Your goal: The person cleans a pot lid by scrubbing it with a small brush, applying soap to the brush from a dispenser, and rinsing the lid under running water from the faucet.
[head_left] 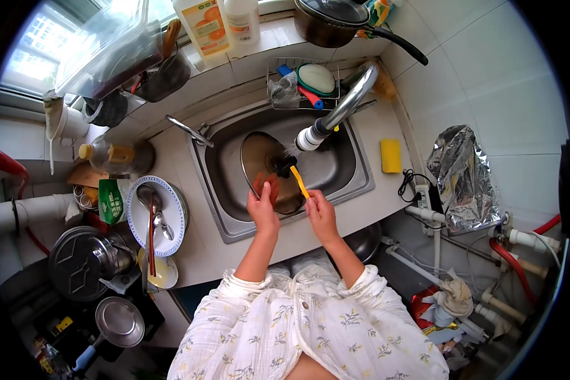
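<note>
Over the steel sink (225, 183), my left hand (264, 206) grips the near rim of a round glass lid (256, 158), its fingers partly seen against the glass. The lid leans inside the basin. My right hand (321, 215) is closed round the yellow handle of a brush (299, 182). The brush's dark head rests at the lid's middle, near its dark knob. Just above, the faucet (351, 95) points its white nozzle down, and water sprays onto the lid.
A wire rack (274, 101) with scrubbers sits behind the sink. A yellow sponge (390, 156) lies to its right. On the left are a bowl (133, 218) with spoons and chopsticks, and a bottle (114, 154). A pot (326, 28) stands on the back ledge.
</note>
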A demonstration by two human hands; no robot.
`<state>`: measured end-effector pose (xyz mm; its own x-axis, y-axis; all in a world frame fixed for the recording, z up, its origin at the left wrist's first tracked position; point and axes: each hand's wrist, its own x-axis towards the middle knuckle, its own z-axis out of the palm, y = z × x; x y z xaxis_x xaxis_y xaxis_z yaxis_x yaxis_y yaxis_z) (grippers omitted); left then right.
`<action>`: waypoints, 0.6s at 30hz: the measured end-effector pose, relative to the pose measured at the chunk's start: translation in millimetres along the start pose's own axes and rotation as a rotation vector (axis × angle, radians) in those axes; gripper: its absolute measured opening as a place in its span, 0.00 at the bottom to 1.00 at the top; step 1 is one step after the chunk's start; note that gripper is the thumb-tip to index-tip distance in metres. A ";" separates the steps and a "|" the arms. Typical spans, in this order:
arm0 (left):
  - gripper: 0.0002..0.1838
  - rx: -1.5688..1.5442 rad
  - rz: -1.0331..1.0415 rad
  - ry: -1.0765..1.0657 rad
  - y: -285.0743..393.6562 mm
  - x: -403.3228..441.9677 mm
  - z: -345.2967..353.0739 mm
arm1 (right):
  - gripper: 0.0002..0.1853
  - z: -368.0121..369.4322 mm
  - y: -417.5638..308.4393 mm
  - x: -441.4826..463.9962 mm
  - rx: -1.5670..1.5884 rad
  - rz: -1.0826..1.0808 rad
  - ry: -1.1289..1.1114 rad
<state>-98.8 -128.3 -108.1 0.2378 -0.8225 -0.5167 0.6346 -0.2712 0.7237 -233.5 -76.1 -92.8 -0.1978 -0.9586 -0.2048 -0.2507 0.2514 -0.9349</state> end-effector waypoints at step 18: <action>0.11 -0.177 -0.274 -0.090 30.5 26.9 -41.6 | 0.10 -61.2 41.4 71.1 -0.153 0.081 -0.460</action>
<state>-42.4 -138.0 -119.0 -0.0203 -0.7743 -0.6325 0.7858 -0.4035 0.4688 -315.9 -125.6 -128.4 0.2077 -0.8863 -0.4139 -0.3949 0.3112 -0.8644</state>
